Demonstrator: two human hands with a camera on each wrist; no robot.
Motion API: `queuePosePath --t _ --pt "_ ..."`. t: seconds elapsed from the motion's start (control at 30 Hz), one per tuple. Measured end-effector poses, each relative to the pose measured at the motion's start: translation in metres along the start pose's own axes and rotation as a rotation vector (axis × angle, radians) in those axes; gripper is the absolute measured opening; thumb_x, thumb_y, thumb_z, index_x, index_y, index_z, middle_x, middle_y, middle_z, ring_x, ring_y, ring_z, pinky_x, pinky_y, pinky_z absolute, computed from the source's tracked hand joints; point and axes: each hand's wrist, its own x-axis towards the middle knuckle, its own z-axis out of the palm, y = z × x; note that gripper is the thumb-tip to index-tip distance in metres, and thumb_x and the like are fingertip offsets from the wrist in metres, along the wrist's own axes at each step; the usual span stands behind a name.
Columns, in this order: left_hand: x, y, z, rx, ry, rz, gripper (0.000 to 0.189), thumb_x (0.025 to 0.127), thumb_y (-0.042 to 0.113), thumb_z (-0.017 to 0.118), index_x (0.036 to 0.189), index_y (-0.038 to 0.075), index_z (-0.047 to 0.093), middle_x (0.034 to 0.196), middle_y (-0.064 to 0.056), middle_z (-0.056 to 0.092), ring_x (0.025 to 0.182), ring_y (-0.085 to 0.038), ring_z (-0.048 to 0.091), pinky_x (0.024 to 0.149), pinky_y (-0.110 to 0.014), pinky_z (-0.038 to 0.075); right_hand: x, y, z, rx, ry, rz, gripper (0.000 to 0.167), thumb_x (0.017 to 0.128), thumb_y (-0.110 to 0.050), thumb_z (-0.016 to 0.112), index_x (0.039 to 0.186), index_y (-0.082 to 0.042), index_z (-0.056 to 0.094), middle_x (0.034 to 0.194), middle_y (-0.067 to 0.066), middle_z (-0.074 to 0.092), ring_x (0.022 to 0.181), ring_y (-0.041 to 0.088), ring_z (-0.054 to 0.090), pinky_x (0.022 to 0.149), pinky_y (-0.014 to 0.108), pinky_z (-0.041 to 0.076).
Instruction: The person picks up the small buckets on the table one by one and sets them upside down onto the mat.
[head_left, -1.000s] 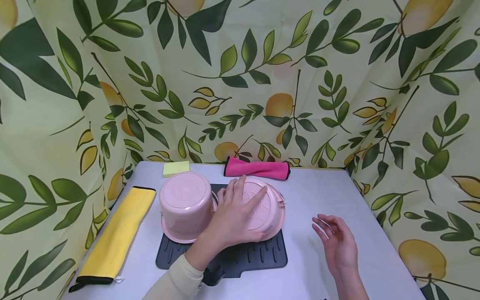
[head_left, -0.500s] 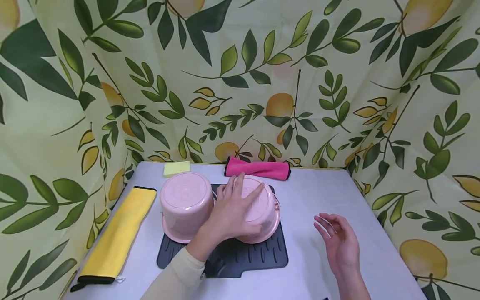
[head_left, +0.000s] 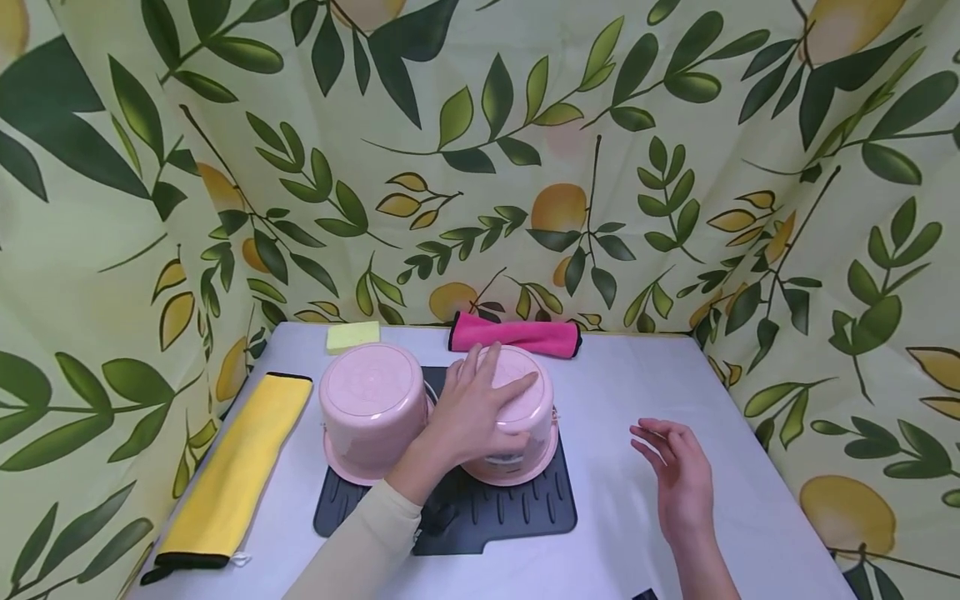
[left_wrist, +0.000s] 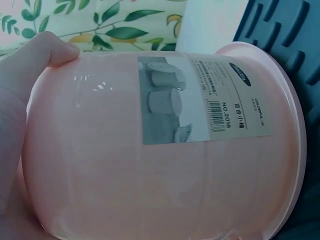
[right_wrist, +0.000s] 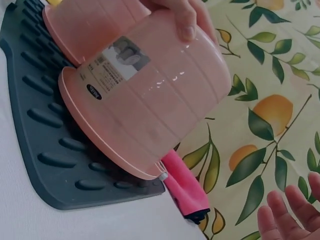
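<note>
Two pink buckets stand upside down, side by side on a dark ribbed drying mat [head_left: 528,508]. My left hand [head_left: 467,415] grips the right bucket [head_left: 536,417] from above, fingers and thumb spread round its raised base. In the left wrist view, a printed paper label [left_wrist: 200,100] shows on that bucket's wall. Its wide rim faces down on the mat in the right wrist view, with the handle joint [right_wrist: 163,175] at one side. The left bucket [head_left: 371,383] is untouched, close beside it. Off the mat, my right hand [head_left: 681,475] hovers with loosely bent fingers, holding nothing.
A yellow cloth [head_left: 232,467] with black edging lies along the left side of the table. At the back are a pale yellow sponge [head_left: 352,335] and a rolled pink cloth [head_left: 515,335]. Leaf-patterned fabric [head_left: 480,208] walls in the back and sides.
The right bucket, tilted toward the right a second ago, has come upright and shifted left onto the mat, with my left hand on it throughout. My right hand has hardly moved.
</note>
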Motion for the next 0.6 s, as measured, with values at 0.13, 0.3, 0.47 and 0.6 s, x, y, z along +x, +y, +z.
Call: queuePosePath --t 0.13,0.3,0.47,0.6 --pt "0.0021 -0.0002 0.0029 0.000 -0.004 0.008 0.083 0.087 0.071 0.069 0.163 0.043 0.050 0.177 -0.019 0.022 0.164 -0.046 0.010 0.126 -0.070 0.020 0.0005 -0.0009 0.0025 -0.070 0.010 -0.019 0.045 0.120 -0.026 0.038 0.129 0.015 0.052 0.127 0.015 0.063 0.119 0.024 0.068 0.103 0.026 0.055" --pt "0.0043 -0.0001 0.0061 0.017 -0.003 0.030 0.080 0.089 0.070 0.069 0.162 0.042 0.052 0.176 -0.017 0.027 0.163 -0.045 0.011 0.126 -0.072 0.018 0.0007 0.0001 0.0024 -0.225 -0.022 -0.098 0.036 0.119 -0.018 0.040 0.130 0.012 0.057 0.128 0.013 0.062 0.119 0.019 0.066 0.101 0.019 0.052" --pt "0.0052 -0.0003 0.0088 0.049 0.007 0.044 0.078 0.090 0.072 0.069 0.161 0.042 0.053 0.175 -0.015 0.031 0.164 -0.045 0.011 0.126 -0.071 0.014 -0.0013 0.0026 0.0032 -0.390 -0.062 -0.205 0.030 0.117 -0.012 0.042 0.132 0.007 0.060 0.129 0.011 0.063 0.121 0.014 0.063 0.103 0.017 0.049" --pt "0.0025 -0.0007 0.0098 0.072 0.008 0.050 0.078 0.092 0.075 0.065 0.161 0.042 0.053 0.175 -0.014 0.031 0.164 -0.045 0.010 0.126 -0.071 0.014 -0.0026 0.0053 0.0027 -0.415 -0.081 -0.229 0.028 0.117 -0.010 0.043 0.133 0.005 0.061 0.132 0.013 0.062 0.122 0.012 0.062 0.104 0.017 0.048"
